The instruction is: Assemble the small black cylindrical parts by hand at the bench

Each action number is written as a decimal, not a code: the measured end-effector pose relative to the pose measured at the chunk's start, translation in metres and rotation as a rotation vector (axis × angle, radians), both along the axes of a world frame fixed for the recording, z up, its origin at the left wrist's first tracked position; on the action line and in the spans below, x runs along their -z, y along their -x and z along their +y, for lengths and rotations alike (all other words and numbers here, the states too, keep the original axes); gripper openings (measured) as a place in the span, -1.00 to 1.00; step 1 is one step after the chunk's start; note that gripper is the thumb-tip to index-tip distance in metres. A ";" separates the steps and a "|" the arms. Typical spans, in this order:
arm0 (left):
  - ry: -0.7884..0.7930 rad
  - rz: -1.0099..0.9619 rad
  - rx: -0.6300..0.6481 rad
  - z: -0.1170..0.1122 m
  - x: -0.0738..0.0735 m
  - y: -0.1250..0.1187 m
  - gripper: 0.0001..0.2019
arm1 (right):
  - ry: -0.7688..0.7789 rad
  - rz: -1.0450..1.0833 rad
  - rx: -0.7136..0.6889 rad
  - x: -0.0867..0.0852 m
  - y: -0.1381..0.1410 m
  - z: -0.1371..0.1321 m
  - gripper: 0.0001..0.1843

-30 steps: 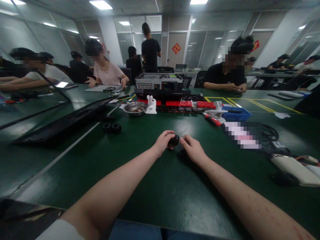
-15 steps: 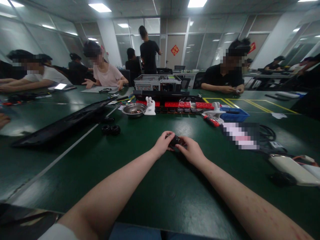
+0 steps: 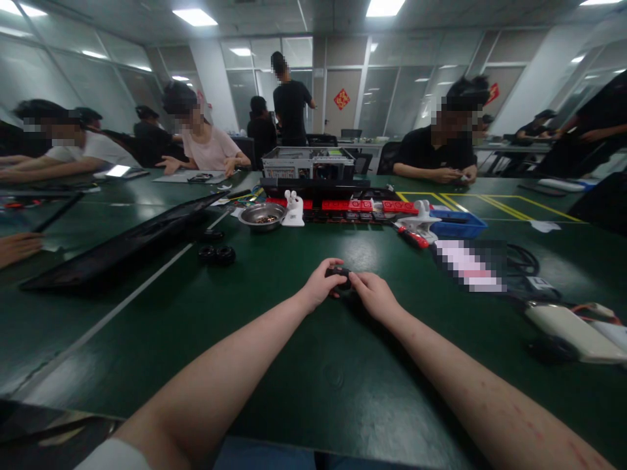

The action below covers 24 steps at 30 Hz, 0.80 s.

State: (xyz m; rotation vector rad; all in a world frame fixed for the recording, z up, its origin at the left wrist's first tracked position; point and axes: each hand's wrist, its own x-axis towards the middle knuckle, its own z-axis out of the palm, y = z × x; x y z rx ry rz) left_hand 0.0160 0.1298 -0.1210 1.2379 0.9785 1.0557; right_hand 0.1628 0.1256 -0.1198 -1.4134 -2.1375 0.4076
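Both of my hands meet over the green table point(image 3: 274, 365) around a small black round part point(image 3: 339, 273). My left hand point(image 3: 321, 286) curls its fingers on the part's left side. My right hand point(image 3: 375, 295) pinches the part from the right with thumb and fingers. Most of the part is hidden between the fingers. Two more small black wheels point(image 3: 217, 254) lie on the table to the left, out of reach of either hand.
A steel bowl point(image 3: 263, 214), a white holder point(image 3: 294, 209), red trays point(image 3: 362, 205), a blue bin point(image 3: 458, 224) and an open computer case point(image 3: 308, 163) stand farther back. A black panel point(image 3: 122, 245) lies left, cables and a white device point(image 3: 573, 329) right. Other people sit around the table.
My hands have closed tighter on the black part, the right fingers now over it, and shifted slightly. A person's hand has come into view at the left edge.
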 end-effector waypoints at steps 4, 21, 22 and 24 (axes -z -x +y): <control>0.034 -0.042 -0.029 -0.001 -0.003 0.000 -0.74 | -0.109 0.023 -0.050 -0.002 0.001 -0.003 -0.70; 0.031 0.019 -0.049 0.003 0.002 0.000 -0.67 | 0.002 0.058 -0.035 -0.002 0.002 -0.004 -0.53; 0.023 0.019 -0.041 0.002 0.001 0.001 -0.65 | 0.001 0.057 -0.039 -0.002 0.002 -0.004 -0.54; 0.013 -0.005 -0.010 0.001 0.001 0.002 -0.61 | -0.011 0.057 -0.031 -0.003 0.003 -0.004 -0.60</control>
